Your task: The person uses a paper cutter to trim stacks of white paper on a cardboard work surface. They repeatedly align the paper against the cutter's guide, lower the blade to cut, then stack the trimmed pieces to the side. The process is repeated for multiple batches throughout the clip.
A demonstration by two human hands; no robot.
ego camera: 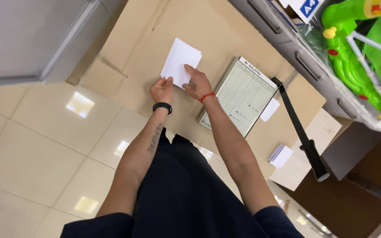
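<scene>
While both bare hands meet on a stack of white rectangular paper sheets [181,61], the left hand [162,90] pinches its near corner in a narrow grip. The right hand [196,83] lies flat on the stack, fingers spread, holding nothing. The stack rests on brown cardboard sheeting [133,66]. A pale green gridded guillotine paper cutter [243,94] sits just beside, its black handled blade arm [303,134] raised.
</scene>
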